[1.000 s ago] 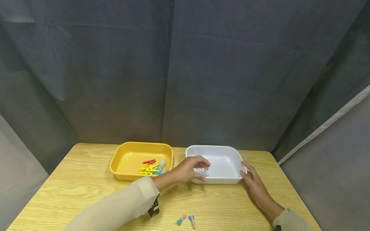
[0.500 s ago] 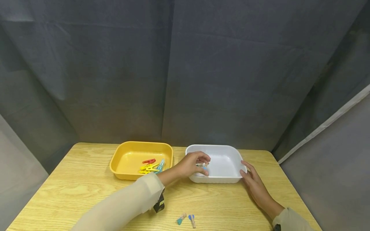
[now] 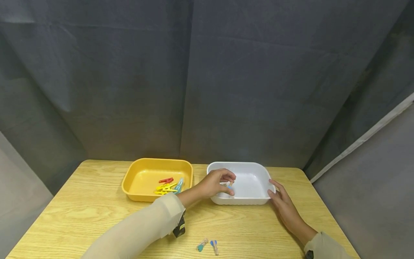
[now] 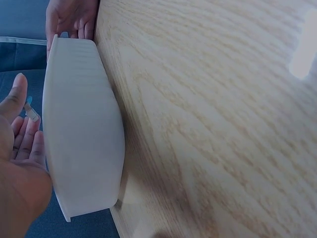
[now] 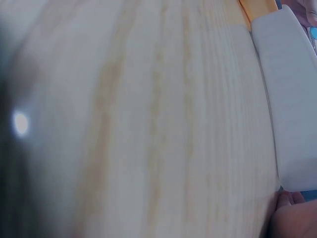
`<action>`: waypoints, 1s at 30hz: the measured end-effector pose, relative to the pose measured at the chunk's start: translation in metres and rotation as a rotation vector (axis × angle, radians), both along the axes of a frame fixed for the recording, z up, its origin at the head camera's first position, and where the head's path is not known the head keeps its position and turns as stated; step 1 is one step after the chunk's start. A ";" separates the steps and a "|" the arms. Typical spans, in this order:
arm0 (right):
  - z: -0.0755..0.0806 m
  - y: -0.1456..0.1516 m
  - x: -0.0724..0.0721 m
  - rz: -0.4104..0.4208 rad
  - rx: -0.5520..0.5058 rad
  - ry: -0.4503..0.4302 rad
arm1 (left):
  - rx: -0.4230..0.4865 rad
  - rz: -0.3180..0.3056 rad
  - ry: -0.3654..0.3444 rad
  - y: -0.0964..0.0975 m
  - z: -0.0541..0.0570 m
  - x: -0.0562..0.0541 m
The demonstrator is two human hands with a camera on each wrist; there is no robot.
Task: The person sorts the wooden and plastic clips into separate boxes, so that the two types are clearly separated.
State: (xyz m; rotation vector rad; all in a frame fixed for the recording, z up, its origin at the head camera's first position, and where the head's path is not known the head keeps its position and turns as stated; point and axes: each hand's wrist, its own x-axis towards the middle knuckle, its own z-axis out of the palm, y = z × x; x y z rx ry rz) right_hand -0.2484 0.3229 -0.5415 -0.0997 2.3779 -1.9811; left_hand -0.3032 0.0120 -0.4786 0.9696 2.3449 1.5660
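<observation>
My left hand (image 3: 215, 185) reaches over the near left part of the white tray (image 3: 252, 198). Between its thumb and fingertips it pinches a small wooden clothespin (image 4: 31, 112) with a blue piece on it. Part of the tray's inside lies hidden behind that hand; a bit of something small shows beneath the fingers. At the tray's right end, my right hand (image 3: 286, 208) grips the rim, thumb toward the near corner and index finger farther back. Two more wooden clothespins lie on the table near the front: one with a green piece (image 3: 202, 245), one with a blue piece (image 3: 214, 246).
A yellow tray (image 3: 139, 194) stands left of the white one, holding a red clothespin (image 3: 166, 180), yellow clothespins (image 3: 165, 189) and light blue ones (image 3: 179, 184). The wooden table (image 3: 81, 216) ends at a dark curtain (image 3: 136, 90) behind the trays.
My left hand has moved slightly farther in over the white tray with the clothespin, then stayed nearly still. The right hand keeps its place on the tray.
</observation>
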 end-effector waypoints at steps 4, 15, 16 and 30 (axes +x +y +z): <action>-0.001 0.000 -0.001 -0.003 0.004 0.001 | 0.006 -0.001 -0.008 0.000 0.000 0.000; -0.001 0.000 0.000 -0.003 0.009 -0.017 | 0.026 -0.010 -0.030 0.000 0.000 0.000; 0.000 0.001 -0.001 -0.003 0.009 -0.020 | 0.025 -0.010 -0.030 0.000 0.000 0.000; 0.005 -0.002 0.000 -0.008 0.018 -0.034 | 0.016 -0.020 -0.027 -0.003 0.004 0.005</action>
